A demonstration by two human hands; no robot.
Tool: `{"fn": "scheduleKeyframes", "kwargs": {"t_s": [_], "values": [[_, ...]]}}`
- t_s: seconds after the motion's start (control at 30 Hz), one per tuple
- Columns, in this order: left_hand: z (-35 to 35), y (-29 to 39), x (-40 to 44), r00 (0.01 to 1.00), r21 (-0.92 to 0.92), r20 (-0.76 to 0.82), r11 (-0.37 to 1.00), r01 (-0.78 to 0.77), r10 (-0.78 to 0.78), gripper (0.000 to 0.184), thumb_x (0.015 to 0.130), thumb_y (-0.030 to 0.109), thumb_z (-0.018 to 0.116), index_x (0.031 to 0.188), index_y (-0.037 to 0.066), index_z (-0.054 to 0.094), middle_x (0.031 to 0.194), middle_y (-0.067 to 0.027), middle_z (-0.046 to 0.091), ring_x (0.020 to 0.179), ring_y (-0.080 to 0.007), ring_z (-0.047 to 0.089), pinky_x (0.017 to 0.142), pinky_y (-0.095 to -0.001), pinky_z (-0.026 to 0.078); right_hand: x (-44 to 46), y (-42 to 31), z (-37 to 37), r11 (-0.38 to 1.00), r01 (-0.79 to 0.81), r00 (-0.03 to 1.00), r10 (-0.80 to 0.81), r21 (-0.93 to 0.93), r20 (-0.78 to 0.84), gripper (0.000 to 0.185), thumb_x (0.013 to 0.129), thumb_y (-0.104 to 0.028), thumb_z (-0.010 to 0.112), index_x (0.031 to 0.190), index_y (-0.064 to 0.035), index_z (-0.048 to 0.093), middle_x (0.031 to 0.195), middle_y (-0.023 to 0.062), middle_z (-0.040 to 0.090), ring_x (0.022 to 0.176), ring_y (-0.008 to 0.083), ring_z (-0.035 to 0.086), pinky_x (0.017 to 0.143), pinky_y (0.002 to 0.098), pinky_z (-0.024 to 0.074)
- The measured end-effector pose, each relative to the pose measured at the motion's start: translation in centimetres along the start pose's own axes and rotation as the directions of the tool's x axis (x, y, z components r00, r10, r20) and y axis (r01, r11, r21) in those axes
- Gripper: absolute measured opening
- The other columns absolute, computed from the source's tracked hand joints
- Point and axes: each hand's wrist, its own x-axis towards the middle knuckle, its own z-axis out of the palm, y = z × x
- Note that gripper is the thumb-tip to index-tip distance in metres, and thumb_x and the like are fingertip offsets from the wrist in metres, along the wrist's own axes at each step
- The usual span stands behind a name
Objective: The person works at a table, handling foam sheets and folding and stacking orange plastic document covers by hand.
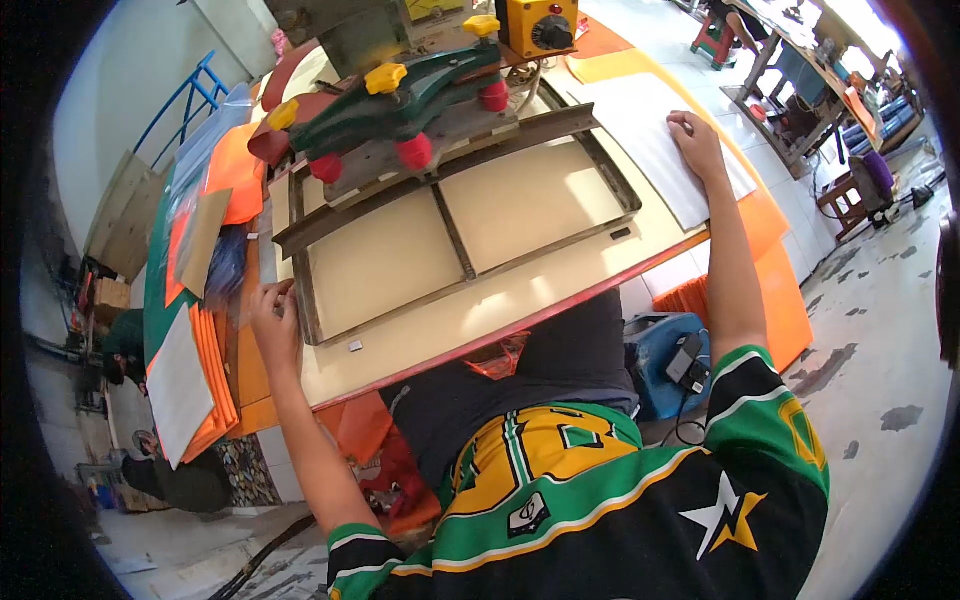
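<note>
A dark metal frame (455, 235) with a middle bar lies on a cream board (440, 350) in front of me. My left hand (275, 318) is at the board's left edge, beside the frame's left side, its fingers curled; whether anything is in them is hidden. On the right, my right hand (697, 145) rests at the edge of a stack of white sheets (640, 125), fingers bent inward around a small dark spot that I cannot make out. Over the frame's far side stands a green press head (400, 105) with yellow knobs and red feet.
Folded orange sheets (212, 370) and a brown piece (205, 240) lie at the left. A yellow control box (540, 28) stands at the back. Two small blocks sit on the board near the frame. A blue stool (668, 365) is below right. A workbench (800, 70) stands far right.
</note>
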Motion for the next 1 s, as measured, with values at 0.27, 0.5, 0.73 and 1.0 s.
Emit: {"fn": "scheduleKeyframes", "kwargs": {"t_s": [0.27, 0.5, 0.73, 1.0], "values": [[0.0, -0.9, -0.3, 0.998, -0.017, 0.038, 0.999, 0.05, -0.05, 0.02, 0.092, 0.013, 0.059, 0.105, 0.0, 0.068, 0.102, -0.0133, 0.058, 0.096, -0.0273, 0.057, 0.087, -0.0362, 0.045, -0.7, 0.2, 0.6, 0.997, -0.026, 0.999, 0.028, 0.071, -0.035, 0.028, 0.089, -0.022, 0.06, 0.107, -0.0025, 0.07, 0.109, 0.0175, 0.07, 0.105, 0.031, 0.066, 0.095, 0.0378, 0.0485], [1.0, -2.3, 0.1, 0.998, 0.049, -0.004, 0.997, -0.061, 0.061, 0.019, 0.092, 0.006, 0.055, 0.105, -0.003, 0.065, 0.103, -0.0133, 0.057, 0.096, -0.0283, 0.056, 0.084, -0.0369, 0.044, -0.5, -0.9, -0.1, 0.999, 0.025, 0.997, -0.023, 0.029, -0.07, 0.023, 0.087, -0.018, 0.061, 0.102, -0.0017, 0.069, 0.11, 0.0188, 0.068, 0.105, 0.0333, 0.064, 0.095, 0.0384, 0.0477], [0.8, -2.1, -0.1, 1.0, 0.019, 0.005, 1.0, -0.015, 0.015, 0.017, 0.091, 0.004, 0.055, 0.103, -0.003, 0.066, 0.095, -0.0116, 0.055, 0.089, -0.0251, 0.055, 0.078, -0.0358, 0.044, -0.7, -1.0, 0.0, 0.998, 0.019, 0.997, -0.014, 0.061, -0.081, 0.021, 0.086, -0.017, 0.064, 0.099, -0.0023, 0.069, 0.106, 0.017, 0.069, 0.102, 0.0325, 0.065, 0.091, 0.0386, 0.0496], [1.1, -2.6, -0.1, 0.997, -0.046, -0.052, 0.997, -0.064, 0.062, 0.014, 0.092, 0.007, 0.058, 0.099, -0.003, 0.065, 0.093, -0.0106, 0.055, 0.083, -0.0244, 0.054, 0.074, -0.0357, 0.045, -0.7, -0.8, 0.1, 0.997, 0.039, 0.995, -0.033, 0.063, -0.093, 0.022, 0.087, -0.018, 0.063, 0.099, -0.0017, 0.069, 0.105, 0.0175, 0.069, 0.101, 0.0341, 0.064, 0.091, 0.0403, 0.0488]]}}
